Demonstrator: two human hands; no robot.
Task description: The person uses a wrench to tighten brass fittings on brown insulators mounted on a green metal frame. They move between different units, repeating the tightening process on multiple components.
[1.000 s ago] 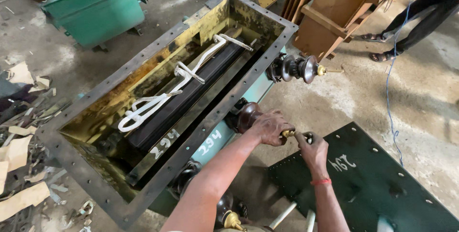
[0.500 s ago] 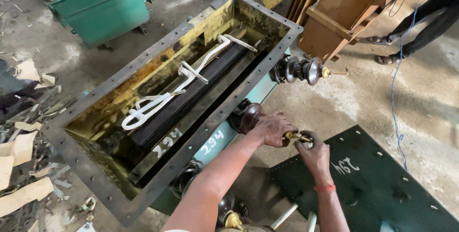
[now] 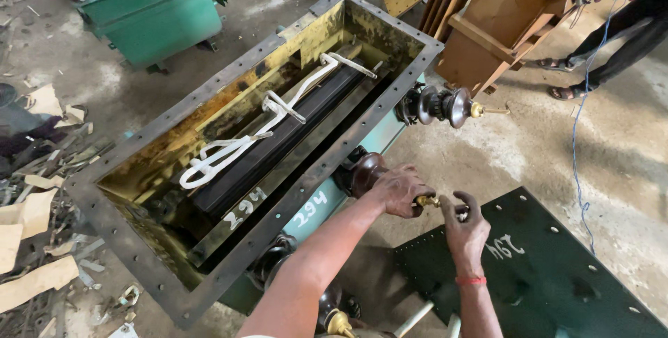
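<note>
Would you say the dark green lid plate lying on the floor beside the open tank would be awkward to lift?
The green lid plate looks like flat sheet metal with bolt holes, so probably stiff and heavy for its thickness. Lying flush on the floor, its edges seem hard to get fingers under. Its painted surface may be slippery.

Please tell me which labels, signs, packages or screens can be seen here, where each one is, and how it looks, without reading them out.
No packages, signs or screens; only hand-painted marks.
White mark on the dark inner core, at the near end of the open tank: brushed white strokes.
White mark on the tank's green outer wall, just below its rim: brushed white strokes.
White mark on the dark green lid lying on the floor, beside the right hand: brushed white strokes, seen upside down.
</note>
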